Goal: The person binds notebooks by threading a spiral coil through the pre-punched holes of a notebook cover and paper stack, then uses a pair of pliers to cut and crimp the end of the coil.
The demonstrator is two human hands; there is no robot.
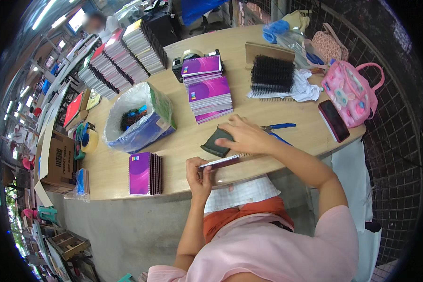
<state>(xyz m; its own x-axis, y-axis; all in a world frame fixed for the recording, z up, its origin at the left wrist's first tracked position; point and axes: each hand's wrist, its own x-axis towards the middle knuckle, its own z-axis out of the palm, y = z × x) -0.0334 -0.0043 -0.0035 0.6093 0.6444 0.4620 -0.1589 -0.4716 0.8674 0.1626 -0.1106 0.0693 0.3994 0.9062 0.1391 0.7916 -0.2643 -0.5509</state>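
My left hand (199,177) grips a thin notebook (222,162), tilted nearly edge-on near the table's front edge. A wire or plastic spiral (243,155) runs along its edge and sticks out to the right. My right hand (246,135) is above it, fingers spread, with the fingertips and thumb at a dark green, curved block (216,142). Whether they press on the block I cannot tell. Just right of that hand lie blue-handled pliers (282,126), partly behind my forearm. Purple spiral notebooks (144,174) stand stacked at the left front.
More purple notebooks (209,94) are piled mid-table, before a tape dispenser (179,66). A plastic-lined bin (127,127) holds scraps. Black spiral coils (271,75), a phone (333,121) and a pink bag (350,89) sit at right. Tall notebook stacks (136,47) and a person stand behind.
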